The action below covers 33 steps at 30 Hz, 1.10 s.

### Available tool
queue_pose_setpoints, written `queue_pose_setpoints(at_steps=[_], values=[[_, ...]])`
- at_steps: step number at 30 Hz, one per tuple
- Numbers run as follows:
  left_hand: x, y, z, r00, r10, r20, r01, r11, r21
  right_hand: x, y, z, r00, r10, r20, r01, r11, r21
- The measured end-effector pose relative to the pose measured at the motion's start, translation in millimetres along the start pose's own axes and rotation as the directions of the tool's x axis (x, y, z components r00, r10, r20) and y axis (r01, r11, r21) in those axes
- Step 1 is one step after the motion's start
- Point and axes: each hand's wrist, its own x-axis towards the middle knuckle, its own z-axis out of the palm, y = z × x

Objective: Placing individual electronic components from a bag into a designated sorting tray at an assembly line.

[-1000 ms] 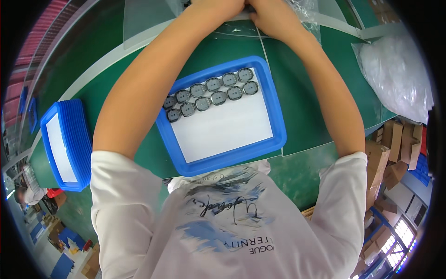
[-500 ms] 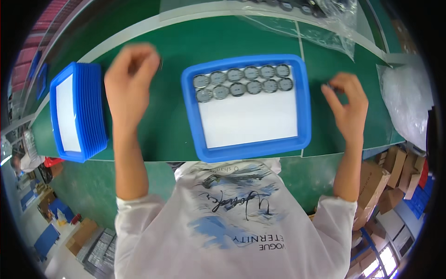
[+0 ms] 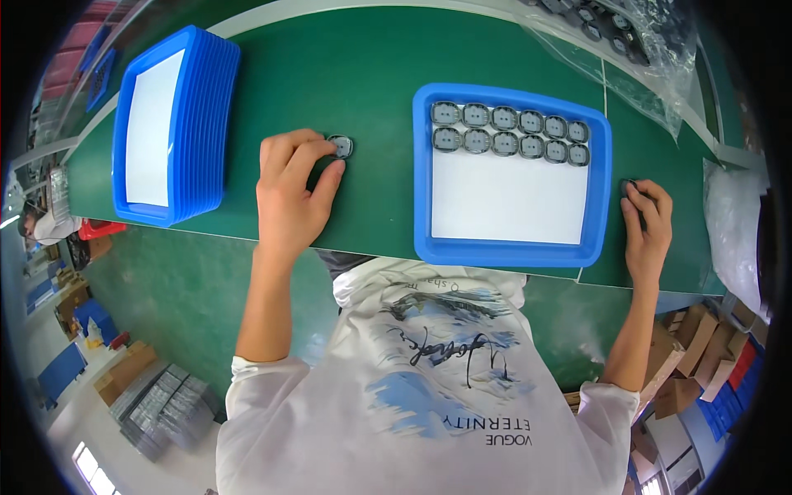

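Cardboard boxes (image 3: 697, 330) are seen to the right of the right hand (image 3: 650, 224); grey bundles (image 3: 165, 408) are stacked below the left hand (image 3: 289, 196), leftward.

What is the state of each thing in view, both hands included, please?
Left hand: curled, fingertips at a grey part
Right hand: curled, fingertips at a dark part
Tray: flat on the table, partly filled
Tray parts: twelve, in two rows of six
Sheet: flat, partly covered
Tray stack: piled, top one lined with white
Clear bag: crumpled
White bag: bulging
Boxes: some open
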Motion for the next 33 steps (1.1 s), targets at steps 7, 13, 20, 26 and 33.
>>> queue_pose_setpoints(at_steps=[7,13,20,26,33], values=[[10,11,7,0.981,-0.189,0.034,0.182,0.974,0.138,22,-46,-12,0.992,-0.102,-0.072,0.113,0.980,0.166],[5,-2,-8,0.986,0.144,0.087,-0.137,0.988,-0.074,35,-118,27,0.893,-0.421,0.159,0.346,0.868,0.355],[0,4,7,0.994,-0.110,0.002,0.110,0.993,-0.038,34,-124,39,0.853,-0.474,0.220,0.391,0.858,0.333],[10,40,3,0.949,0.316,0.004,-0.305,0.921,-0.241,42,-126,46,0.828,-0.540,0.151,0.478,0.820,0.313],[18,65,35,0.927,0.370,0.058,-0.360,0.922,-0.140,59,-134,64,0.796,-0.597,0.096,0.555,0.784,0.278]])
